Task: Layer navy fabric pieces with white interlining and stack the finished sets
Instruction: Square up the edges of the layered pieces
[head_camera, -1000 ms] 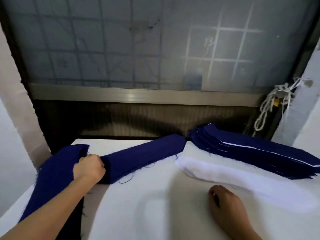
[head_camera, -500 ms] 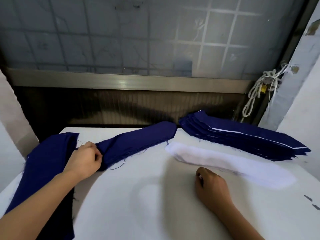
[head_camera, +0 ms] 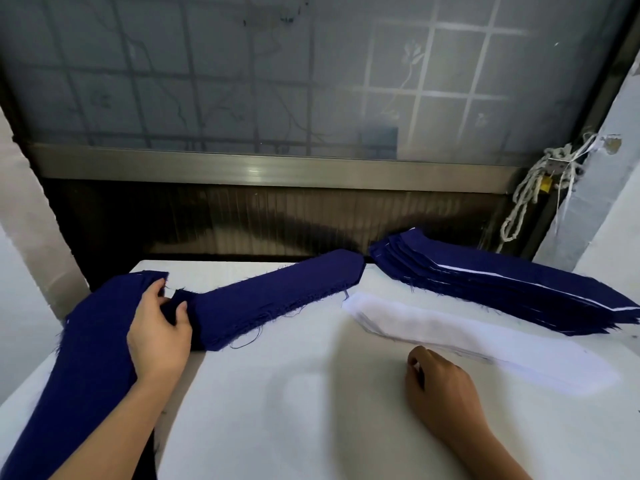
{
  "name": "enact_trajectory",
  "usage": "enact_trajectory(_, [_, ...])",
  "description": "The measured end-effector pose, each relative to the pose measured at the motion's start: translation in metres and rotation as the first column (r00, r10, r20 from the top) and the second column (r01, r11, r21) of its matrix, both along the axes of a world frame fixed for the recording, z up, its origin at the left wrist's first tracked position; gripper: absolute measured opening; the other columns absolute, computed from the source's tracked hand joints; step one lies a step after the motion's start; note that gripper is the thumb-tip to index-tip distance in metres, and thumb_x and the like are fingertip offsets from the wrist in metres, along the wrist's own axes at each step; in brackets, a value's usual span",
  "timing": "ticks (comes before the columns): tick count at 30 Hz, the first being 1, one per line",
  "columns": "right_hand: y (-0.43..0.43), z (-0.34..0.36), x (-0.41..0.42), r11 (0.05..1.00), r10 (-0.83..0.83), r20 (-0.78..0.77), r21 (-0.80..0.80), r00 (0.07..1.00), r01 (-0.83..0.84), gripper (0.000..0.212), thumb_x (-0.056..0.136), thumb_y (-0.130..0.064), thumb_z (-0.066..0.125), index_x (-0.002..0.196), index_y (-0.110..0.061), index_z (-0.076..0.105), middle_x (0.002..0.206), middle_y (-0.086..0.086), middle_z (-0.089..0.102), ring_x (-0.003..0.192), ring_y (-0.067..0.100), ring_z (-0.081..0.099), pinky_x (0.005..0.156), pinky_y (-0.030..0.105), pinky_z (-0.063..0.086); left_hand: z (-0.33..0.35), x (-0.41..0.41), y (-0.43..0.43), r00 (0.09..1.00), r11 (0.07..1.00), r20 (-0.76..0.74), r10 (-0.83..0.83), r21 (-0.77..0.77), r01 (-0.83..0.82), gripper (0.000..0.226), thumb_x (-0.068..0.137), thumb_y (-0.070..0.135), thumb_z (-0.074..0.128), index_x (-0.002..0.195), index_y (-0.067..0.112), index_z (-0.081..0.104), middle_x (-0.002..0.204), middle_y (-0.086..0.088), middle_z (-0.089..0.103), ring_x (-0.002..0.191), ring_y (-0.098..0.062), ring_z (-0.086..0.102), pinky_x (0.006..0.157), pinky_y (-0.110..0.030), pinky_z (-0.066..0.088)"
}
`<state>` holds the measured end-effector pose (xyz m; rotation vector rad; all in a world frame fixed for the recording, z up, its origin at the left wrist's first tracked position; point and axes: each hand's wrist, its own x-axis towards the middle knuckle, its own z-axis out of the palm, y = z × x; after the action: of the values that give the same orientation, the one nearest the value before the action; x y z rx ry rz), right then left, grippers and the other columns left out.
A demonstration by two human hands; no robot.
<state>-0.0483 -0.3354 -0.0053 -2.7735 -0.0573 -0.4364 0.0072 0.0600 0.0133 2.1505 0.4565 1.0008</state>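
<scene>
- The left hand (head_camera: 157, 336) has loosened from the tight fist of a moment ago. Its thumb now stands apart from the fingers. The right hand (head_camera: 441, 384) has kept its place beside the white pile.
- Two hands are in view, both with bare forearms.
- Left hand: half open, with thumb and fingers pinching a fold at the near end of the navy fabric stack (head_camera: 277, 296). The palm lies over the join with the navy strip (head_camera: 93, 341).
- Right hand: fingers loosely curled under, knuckles up, resting on the tabletop (head_camera: 311, 427). Nothing shows in its grasp. It sits just beside the near edge of the white interlining pile (head_camera: 467, 334), and I cannot tell whether they touch.
- Navy fabric lies in two runs. The stack goes slantwise from the left hand to the middle of the far edge. The strip hangs over the left edge. I cannot tell whether they are one piece.
- There is one white interlining pile, right of centre, running toward the right edge. Its layers are too fine to count.
- One finished stack (head_camera: 502, 289) sits at the far right corner, navy with thin white edges showing between the layers. Its tip is near the tip of the navy fabric stack.
- Beyond the far edge are one frosted window (head_camera: 277, 81) and one knotted rope (head_camera: 530, 195).
</scene>
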Motion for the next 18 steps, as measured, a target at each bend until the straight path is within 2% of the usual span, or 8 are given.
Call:
enact_trajectory(3, [0.0003, -0.0003, -0.0008, 1.0, -0.006, 0.002, -0.003, 1.0, 0.006, 0.004, 0.085, -0.021, 0.054, 0.081, -0.02, 0.053, 0.07, -0.004, 0.058, 0.063, 0.023, 0.055, 0.056, 0.034, 0.045, -0.0047, 0.0006, 0.0059, 0.991, 0.979, -0.117, 0.057, 0.202, -0.033, 0.036, 0.093, 0.011, 0.063, 0.128, 0.004, 0.061, 0.117, -0.021, 0.064, 0.099, -0.041, 0.058, 0.081, -0.054, 0.047])
enact_trajectory(6, [0.0012, -0.0006, -0.0006, 1.0, -0.01, -0.003, -0.012, 1.0, 0.01, 0.004, 0.085, -0.022, 0.054, 0.082, -0.021, 0.053, 0.072, -0.004, 0.058, 0.064, 0.022, 0.055, 0.057, 0.034, 0.045, -0.0062, 0.0023, 0.0076, 0.958, 0.942, -0.249, 0.141, 0.332, -0.052, 0.039, 0.09, 0.01, 0.066, 0.127, -0.003, 0.062, 0.12, -0.028, 0.06, 0.1, -0.048, 0.052, 0.081, -0.057, 0.043])
enact_trajectory(10, [0.0013, 0.0013, -0.0016, 1.0, -0.013, 0.009, -0.003, 1.0, 0.013, 0.004, 0.085, -0.019, 0.055, 0.081, -0.019, 0.054, 0.072, -0.003, 0.058, 0.062, 0.025, 0.055, 0.055, 0.035, 0.045, -0.0015, 0.0015, 0.0044, 0.956, 0.891, -0.232, 0.182, 0.451, -0.06, 0.044, 0.083, 0.011, 0.074, 0.124, -0.001, 0.063, 0.118, -0.027, 0.058, 0.103, -0.048, 0.048, 0.082, -0.059, 0.04])
enact_trajectory(12, [0.0014, 0.0012, -0.0017, 1.0, -0.016, 0.01, -0.001, 1.0, 0.016, 0.005, 0.085, -0.018, 0.055, 0.08, -0.018, 0.054, 0.071, -0.003, 0.058, 0.062, 0.025, 0.054, 0.055, 0.035, 0.045, -0.0008, 0.002, 0.0027, 0.945, 0.878, -0.255, 0.207, 0.474, -0.064, 0.038, 0.082, 0.014, 0.075, 0.117, 0.0, 0.067, 0.112, -0.027, 0.059, 0.1, -0.047, 0.047, 0.081, -0.057, 0.039])
enact_trajectory(15, [0.0015, 0.0001, -0.0012, 1.0, -0.012, 0.018, 0.001, 1.0, 0.012, 0.006, 0.083, -0.017, 0.057, 0.079, -0.018, 0.053, 0.069, -0.003, 0.057, 0.06, 0.025, 0.053, 0.053, 0.035, 0.043, 0.0002, 0.0045, 0.0026, 0.915, 0.898, -0.348, 0.205, 0.439, -0.034, 0.018, 0.089, 0.017, 0.068, 0.101, 0.006, 0.075, 0.1, -0.021, 0.064, 0.096, -0.043, 0.049, 0.079, -0.051, 0.038])
enact_trajectory(18, [0.0005, -0.0008, -0.0004, 1.0, -0.008, 0.045, 0.008, 0.999, 0.008, 0.009, 0.082, -0.015, 0.058, 0.076, -0.018, 0.052, 0.067, -0.003, 0.056, 0.057, 0.026, 0.052, 0.05, 0.034, 0.042, 0.0022, 0.008, 0.0026, 0.893, 0.91, -0.399, 0.208, 0.413, -0.028, 0.016, 0.092, 0.016, 0.063, 0.096, 0.008, 0.076, 0.096, -0.016, 0.066, 0.098, -0.04, 0.049, 0.079, -0.048, 0.036])
